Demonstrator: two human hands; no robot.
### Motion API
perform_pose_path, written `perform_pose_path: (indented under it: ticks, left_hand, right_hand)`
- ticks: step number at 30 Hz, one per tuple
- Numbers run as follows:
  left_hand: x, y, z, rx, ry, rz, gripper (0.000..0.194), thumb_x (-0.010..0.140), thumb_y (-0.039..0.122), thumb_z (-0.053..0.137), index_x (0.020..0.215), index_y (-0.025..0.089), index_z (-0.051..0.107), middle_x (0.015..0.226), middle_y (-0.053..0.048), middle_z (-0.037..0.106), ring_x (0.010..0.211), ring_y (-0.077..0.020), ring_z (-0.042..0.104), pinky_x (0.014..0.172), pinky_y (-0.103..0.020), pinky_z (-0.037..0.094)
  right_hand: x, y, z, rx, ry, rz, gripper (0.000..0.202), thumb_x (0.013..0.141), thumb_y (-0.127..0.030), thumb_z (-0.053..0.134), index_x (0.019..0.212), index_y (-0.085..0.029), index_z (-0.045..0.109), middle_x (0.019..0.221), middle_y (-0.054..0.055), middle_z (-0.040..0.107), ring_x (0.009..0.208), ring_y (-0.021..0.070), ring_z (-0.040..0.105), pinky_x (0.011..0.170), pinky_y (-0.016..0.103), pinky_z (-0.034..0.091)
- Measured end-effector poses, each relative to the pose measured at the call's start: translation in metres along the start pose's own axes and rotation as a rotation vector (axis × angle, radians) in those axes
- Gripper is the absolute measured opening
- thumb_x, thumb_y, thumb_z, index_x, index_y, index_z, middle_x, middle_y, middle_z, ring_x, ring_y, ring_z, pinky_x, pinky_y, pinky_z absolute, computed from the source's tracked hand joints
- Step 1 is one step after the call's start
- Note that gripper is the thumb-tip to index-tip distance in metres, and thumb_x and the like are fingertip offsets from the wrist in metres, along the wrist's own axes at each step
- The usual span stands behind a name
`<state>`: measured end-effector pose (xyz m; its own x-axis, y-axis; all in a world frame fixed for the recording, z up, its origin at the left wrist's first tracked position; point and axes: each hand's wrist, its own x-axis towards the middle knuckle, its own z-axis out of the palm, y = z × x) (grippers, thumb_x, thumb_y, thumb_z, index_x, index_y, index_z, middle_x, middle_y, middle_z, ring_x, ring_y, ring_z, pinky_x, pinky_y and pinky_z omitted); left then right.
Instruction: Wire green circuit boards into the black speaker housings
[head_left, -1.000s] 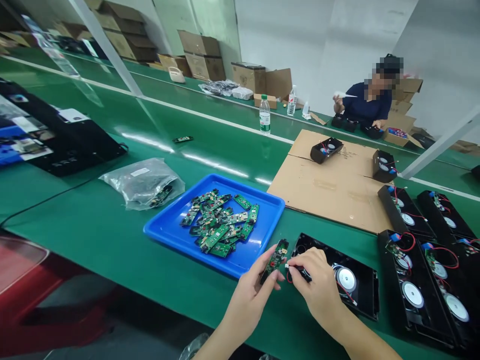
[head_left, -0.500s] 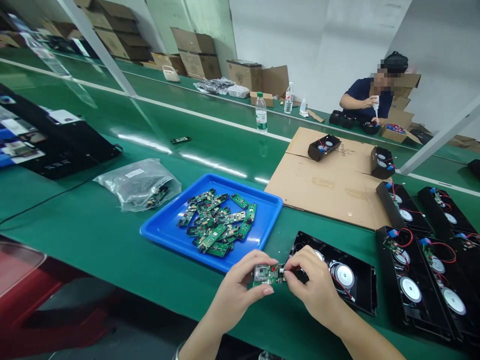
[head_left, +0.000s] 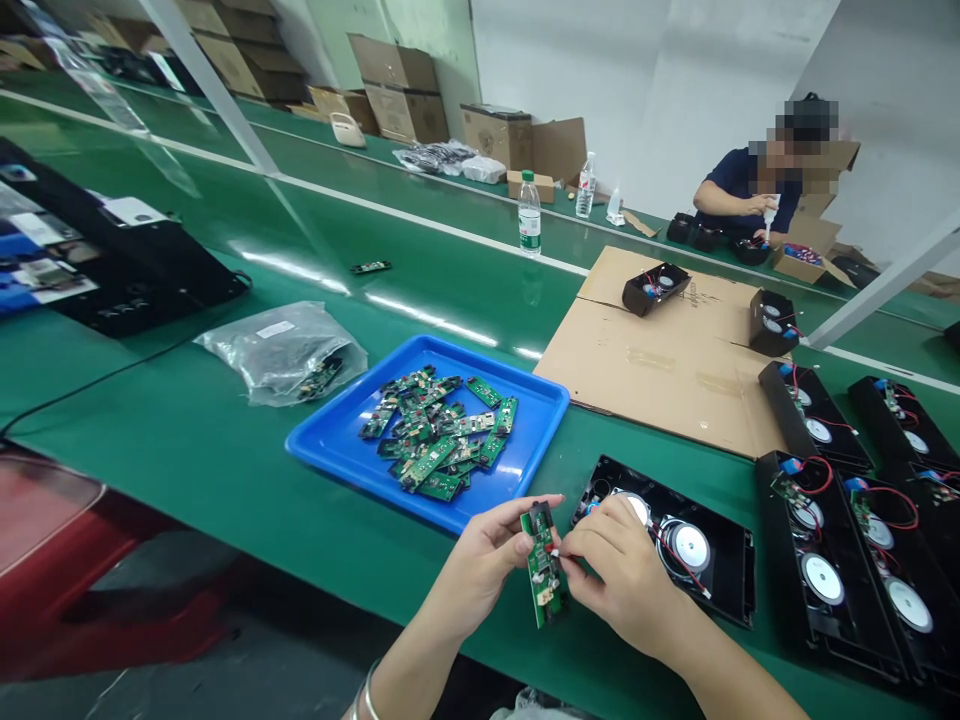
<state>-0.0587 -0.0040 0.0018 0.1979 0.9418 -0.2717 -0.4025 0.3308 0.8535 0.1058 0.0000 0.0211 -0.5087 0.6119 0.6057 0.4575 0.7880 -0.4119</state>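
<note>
My left hand (head_left: 480, 565) grips a green circuit board (head_left: 543, 575) by its upper part, and the board stands nearly upright. Thumb and fingers of my right hand (head_left: 622, 575) are pinched on a small white connector (head_left: 555, 551) at the board's right edge, beside a red component. Whether the connector is seated in the board I cannot tell. Behind my right hand lies an open black speaker housing (head_left: 724, 575) with round white-backed speakers (head_left: 688, 547) and a loose red wire; the hand covers part of it.
A blue tray (head_left: 322, 455) of circuit boards (head_left: 427, 462) is left of my hands, beside a clear plastic bag (head_left: 274, 350). Several wired speaker housings (head_left: 821, 578) stand at right. Cardboard (head_left: 637, 350) lies beyond. Across the bench a person (head_left: 750, 190) holds a white bottle.
The board has turned from lying level to nearly upright in my left hand. My right hand's pinch has shifted slightly left to the board's side edge. The view has shifted slightly.
</note>
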Motion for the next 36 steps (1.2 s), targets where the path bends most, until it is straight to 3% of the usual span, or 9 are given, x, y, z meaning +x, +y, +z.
perform_pose_path:
  ticks: [9, 16, 26, 30, 34, 36]
  left_hand:
    - [-0.002, 0.003, 0.002, 0.011, 0.001, -0.041, 0.05, 0.051, 0.049, 0.082, 0.091, 0.02, 0.075, 0.07, -0.003, 0.072, 0.061, -0.0211, 0.066, 0.063, -0.031, 0.052]
    - [-0.001, 0.007, 0.003, 0.061, -0.017, -0.141, 0.04, 0.057, 0.035, 0.08, 0.092, 0.017, 0.075, 0.058, -0.001, 0.068, 0.051, -0.018, 0.062, 0.049, -0.026, 0.048]
    - [-0.001, 0.011, 0.005, 0.089, 0.008, -0.143, 0.043, 0.055, 0.035, 0.082, 0.092, 0.015, 0.075, 0.055, -0.001, 0.066, 0.05, -0.0171, 0.062, 0.041, -0.021, 0.044]
    - [0.0, 0.009, 0.007, 0.002, 0.033, -0.156, 0.046, 0.048, 0.042, 0.085, 0.085, 0.016, 0.076, 0.054, -0.001, 0.068, 0.048, -0.0169, 0.063, 0.043, -0.023, 0.048]
    - [0.001, 0.006, 0.008, -0.044, 0.063, -0.134, 0.051, 0.043, 0.047, 0.086, 0.084, 0.018, 0.076, 0.063, -0.003, 0.072, 0.053, -0.016, 0.065, 0.048, -0.022, 0.051]
    - [0.002, 0.005, 0.009, -0.061, 0.057, -0.148, 0.052, 0.043, 0.047, 0.086, 0.085, 0.018, 0.075, 0.06, -0.003, 0.071, 0.051, -0.0166, 0.065, 0.047, -0.023, 0.052]
  right_hand:
    - [0.001, 0.001, 0.0, -0.046, -0.017, -0.008, 0.019, 0.091, -0.011, 0.044, 0.076, -0.018, 0.054, 0.068, 0.001, 0.06, 0.065, 0.0147, 0.041, 0.06, 0.028, 0.036]
    - [0.0, 0.001, -0.001, -0.209, -0.137, -0.138, 0.028, 0.091, -0.007, 0.042, 0.067, -0.016, 0.054, 0.06, 0.001, 0.051, 0.062, 0.0148, 0.038, 0.057, 0.029, 0.032]
    - [-0.001, 0.001, 0.001, -0.129, -0.118, -0.077, 0.025, 0.094, -0.011, 0.042, 0.076, -0.016, 0.058, 0.063, 0.002, 0.057, 0.063, 0.015, 0.042, 0.056, 0.029, 0.035]
    - [0.004, -0.001, 0.003, -0.08, -0.099, -0.036, 0.024, 0.093, -0.011, 0.042, 0.077, -0.016, 0.058, 0.065, 0.003, 0.058, 0.064, 0.0152, 0.045, 0.057, 0.029, 0.039]
    - [-0.004, -0.015, -0.018, -0.02, -0.02, -0.016, 0.019, 0.089, -0.008, 0.045, 0.097, -0.019, 0.058, 0.08, 0.006, 0.064, 0.072, 0.0176, 0.053, 0.065, 0.033, 0.046]
    - [-0.021, -0.023, -0.037, 0.041, 0.015, 0.009, 0.023, 0.087, -0.018, 0.053, 0.106, -0.03, 0.057, 0.083, 0.004, 0.065, 0.073, 0.0202, 0.057, 0.066, 0.037, 0.048]
